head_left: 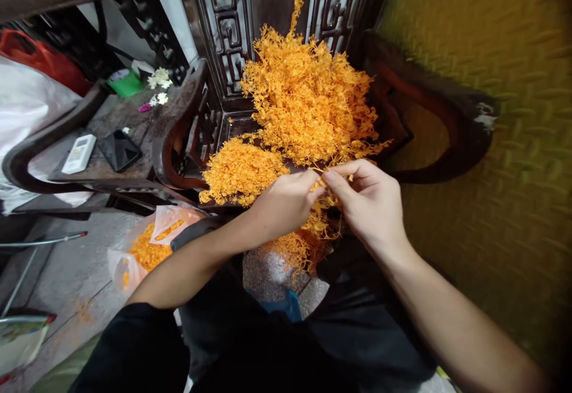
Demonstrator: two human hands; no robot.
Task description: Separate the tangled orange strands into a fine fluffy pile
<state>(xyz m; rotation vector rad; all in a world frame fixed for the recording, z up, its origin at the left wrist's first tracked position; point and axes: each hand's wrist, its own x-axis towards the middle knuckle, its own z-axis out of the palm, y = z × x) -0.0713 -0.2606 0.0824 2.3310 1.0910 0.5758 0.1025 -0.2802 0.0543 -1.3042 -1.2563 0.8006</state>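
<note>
My left hand [288, 199] and my right hand [375, 205] meet in front of a dark carved wooden chair [272, 15]. Thumb and fingers of each are pinched on a tangle of thin, branching orange pieces [318, 221], which look like plastic flower parts; part of it hangs below my hands. Behind them a big heap of the same orange pieces [313, 98] fills the seat and leans against the backrest. A smaller, finer orange pile [243, 167] lies at the seat's front left. The exact spot gripped is partly covered by my fingers.
On the left, a wooden side table [147, 128] bears a white device [79, 153], a black object [120, 150], a green tape roll [126, 83] and small flowers [159, 77]. A plastic bag [120, 265] with orange pieces stands on the floor. A curved armrest [473, 125] borders the right.
</note>
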